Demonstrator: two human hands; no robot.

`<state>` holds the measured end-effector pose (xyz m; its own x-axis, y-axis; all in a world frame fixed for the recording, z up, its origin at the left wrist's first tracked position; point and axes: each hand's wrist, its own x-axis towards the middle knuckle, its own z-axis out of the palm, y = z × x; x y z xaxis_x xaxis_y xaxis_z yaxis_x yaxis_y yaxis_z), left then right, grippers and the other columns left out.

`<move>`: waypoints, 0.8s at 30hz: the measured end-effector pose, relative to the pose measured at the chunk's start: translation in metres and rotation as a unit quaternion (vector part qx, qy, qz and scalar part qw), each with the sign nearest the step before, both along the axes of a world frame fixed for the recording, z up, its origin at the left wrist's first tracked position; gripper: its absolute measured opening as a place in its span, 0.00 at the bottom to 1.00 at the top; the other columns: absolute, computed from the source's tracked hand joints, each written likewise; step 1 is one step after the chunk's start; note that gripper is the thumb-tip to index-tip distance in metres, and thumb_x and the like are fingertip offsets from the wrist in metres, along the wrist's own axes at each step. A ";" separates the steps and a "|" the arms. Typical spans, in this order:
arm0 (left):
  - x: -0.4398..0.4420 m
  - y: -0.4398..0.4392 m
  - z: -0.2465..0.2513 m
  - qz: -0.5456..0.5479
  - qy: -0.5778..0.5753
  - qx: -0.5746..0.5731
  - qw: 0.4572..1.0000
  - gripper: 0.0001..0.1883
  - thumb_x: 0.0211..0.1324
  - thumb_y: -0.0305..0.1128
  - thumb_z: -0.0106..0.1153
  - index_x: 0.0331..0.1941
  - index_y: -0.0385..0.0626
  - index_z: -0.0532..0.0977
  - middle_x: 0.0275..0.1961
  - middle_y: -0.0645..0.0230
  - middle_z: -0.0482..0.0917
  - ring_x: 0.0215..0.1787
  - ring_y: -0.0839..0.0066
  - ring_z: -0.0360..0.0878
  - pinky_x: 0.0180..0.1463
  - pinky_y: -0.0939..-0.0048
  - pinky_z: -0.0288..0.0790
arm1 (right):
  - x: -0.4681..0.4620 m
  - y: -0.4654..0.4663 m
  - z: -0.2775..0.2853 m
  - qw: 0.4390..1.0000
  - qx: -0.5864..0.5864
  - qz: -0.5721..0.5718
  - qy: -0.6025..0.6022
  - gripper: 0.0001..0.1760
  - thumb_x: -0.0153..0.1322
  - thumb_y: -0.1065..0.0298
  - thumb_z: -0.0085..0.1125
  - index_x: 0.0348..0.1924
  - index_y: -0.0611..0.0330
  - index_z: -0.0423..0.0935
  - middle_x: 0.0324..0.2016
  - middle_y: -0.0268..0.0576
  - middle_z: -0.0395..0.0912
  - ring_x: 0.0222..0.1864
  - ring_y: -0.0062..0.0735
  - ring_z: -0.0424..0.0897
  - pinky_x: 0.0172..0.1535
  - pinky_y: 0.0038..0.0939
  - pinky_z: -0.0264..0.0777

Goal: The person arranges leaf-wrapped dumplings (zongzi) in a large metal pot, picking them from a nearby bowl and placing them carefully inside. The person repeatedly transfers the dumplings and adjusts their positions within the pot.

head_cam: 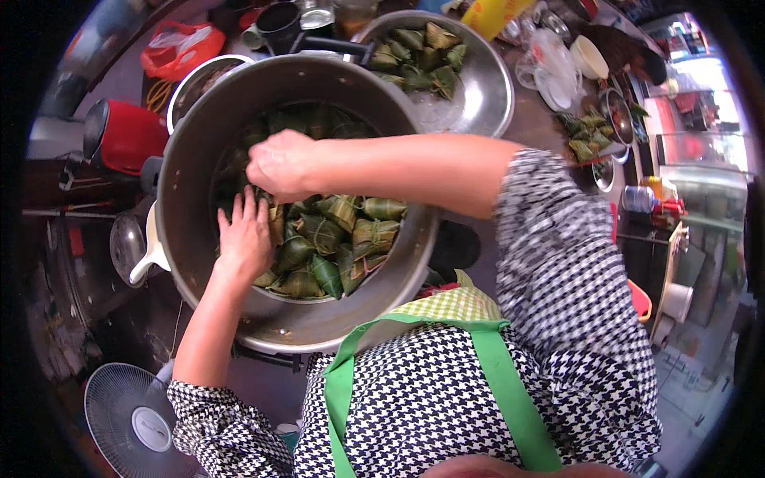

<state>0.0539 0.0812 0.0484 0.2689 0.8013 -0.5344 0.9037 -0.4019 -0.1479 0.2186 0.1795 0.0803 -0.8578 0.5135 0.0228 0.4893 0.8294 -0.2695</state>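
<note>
A deep, wide metal pot [334,325] stands before me, with many zongzi, leaf-wrapped dumplings [323,233], packed inside. The nearer dumplings show clearly, bound with string; those at the far side lie in shadow, seemingly in dark liquid. My left hand [245,239] reaches in at the left, fingers spread and resting against the dumplings. Just beyond it, my right hand [284,167] is lowered into the pot with its fingers curled downward. Its fingertips are hidden, so I cannot see whether anything is in them. My right forearm crosses over the pot.
Behind the pot, a steel basin [478,98] holds several more zongzi. Other zongzi [586,134] lie at the right on the table. A red plastic bag [182,51], a red container [131,137] and a white-handled utensil [152,251] sit to the left. An electric fan [134,418] stands lower left.
</note>
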 end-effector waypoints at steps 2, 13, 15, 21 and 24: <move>0.001 0.003 -0.001 -0.020 -0.007 0.003 1.000 0.42 0.54 0.39 0.65 0.71 0.40 0.58 0.78 0.46 0.49 0.79 0.49 0.50 0.74 0.36 0.53 | 0.059 0.013 0.031 0.969 0.090 -0.039 0.225 0.11 0.61 0.60 0.71 0.28 0.58 0.84 0.25 0.44 0.82 0.32 0.44 0.84 0.37 0.41 0.79; 0.021 -0.003 0.034 0.001 -0.055 0.048 0.997 0.40 0.55 0.36 0.66 0.69 0.37 0.60 0.76 0.49 0.58 0.77 0.55 0.57 0.76 0.50 0.56 | 0.316 0.078 -0.138 0.873 0.028 -0.451 -0.182 0.30 0.65 0.69 0.65 0.59 0.50 0.68 0.54 0.54 0.69 0.56 0.58 0.74 0.53 0.51 0.76; 0.026 -0.005 0.032 -0.004 -0.018 0.063 0.998 0.41 0.54 0.35 0.66 0.70 0.37 0.60 0.76 0.50 0.57 0.77 0.55 0.56 0.76 0.50 0.56 | 0.316 0.075 -0.156 0.884 0.112 -0.431 -0.139 0.27 0.63 0.72 0.65 0.55 0.53 0.67 0.51 0.56 0.70 0.54 0.61 0.74 0.51 0.52 0.77; 0.038 0.000 0.007 -0.099 -0.045 0.111 0.988 0.38 0.53 0.38 0.64 0.69 0.41 0.65 0.78 0.57 0.54 0.80 0.57 0.49 0.77 0.47 0.52 | 0.331 0.080 -0.074 0.856 0.078 -0.512 -0.014 0.33 0.56 0.53 0.77 0.47 0.58 0.72 0.43 0.54 0.80 0.46 0.48 0.82 0.48 0.44 0.77; 0.041 0.010 -0.009 -0.135 -0.040 0.130 0.981 0.37 0.53 0.38 0.64 0.68 0.43 0.66 0.77 0.58 0.56 0.79 0.55 0.50 0.77 0.48 0.52 | 0.305 0.060 0.007 0.867 0.128 -0.426 0.225 0.30 0.55 0.54 0.79 0.42 0.59 0.75 0.37 0.49 0.82 0.40 0.44 0.83 0.47 0.40 0.77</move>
<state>0.0946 0.0913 0.0397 0.5238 0.8009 -0.2901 0.7820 -0.5872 -0.2090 0.5232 0.2391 0.0871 -0.0441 0.8852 0.4632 0.8469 0.2790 -0.4527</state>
